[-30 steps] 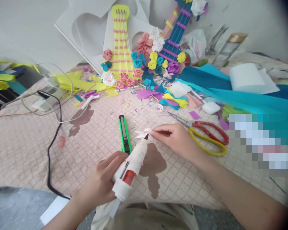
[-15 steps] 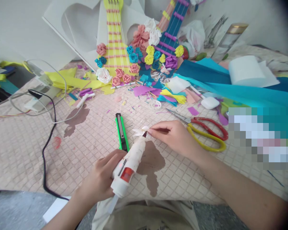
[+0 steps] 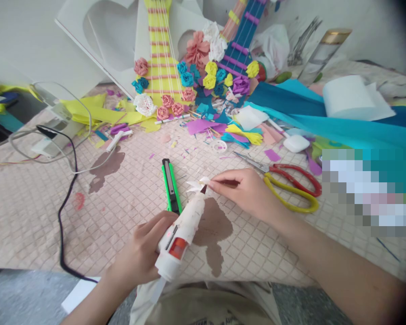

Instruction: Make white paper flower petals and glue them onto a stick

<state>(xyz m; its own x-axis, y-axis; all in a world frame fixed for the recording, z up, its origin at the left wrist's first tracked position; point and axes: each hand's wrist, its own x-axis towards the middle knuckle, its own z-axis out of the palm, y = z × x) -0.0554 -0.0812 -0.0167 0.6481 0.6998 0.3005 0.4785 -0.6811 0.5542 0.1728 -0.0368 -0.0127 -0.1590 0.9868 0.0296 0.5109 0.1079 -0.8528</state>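
Note:
My left hand (image 3: 147, 248) is wrapped round a white hot glue gun (image 3: 186, 225) with a red window in its side and a clear glue stick (image 3: 158, 289) at its back end. The gun's dark tip lies right at a small white paper piece (image 3: 198, 183), touching it or nearly so. Fingertips of my right hand (image 3: 240, 189) pinch that paper piece at its right end. A green box cutter (image 3: 171, 187) lies just beyond my left hand. To the right of my right hand rest scissors (image 3: 291, 187) with one red and one yellow handle.
At the back stand a yellow paper guitar (image 3: 159, 58) and a blue one (image 3: 238, 49), with paper flowers around them. Paper scraps (image 3: 206, 126) litter the table behind my hands. A black cord (image 3: 62, 216) runs down the left side. A white paper roll (image 3: 348, 97) lies at right.
Both hands, the glue gun and the paper piece hold almost the same place. The view has shifted very slightly.

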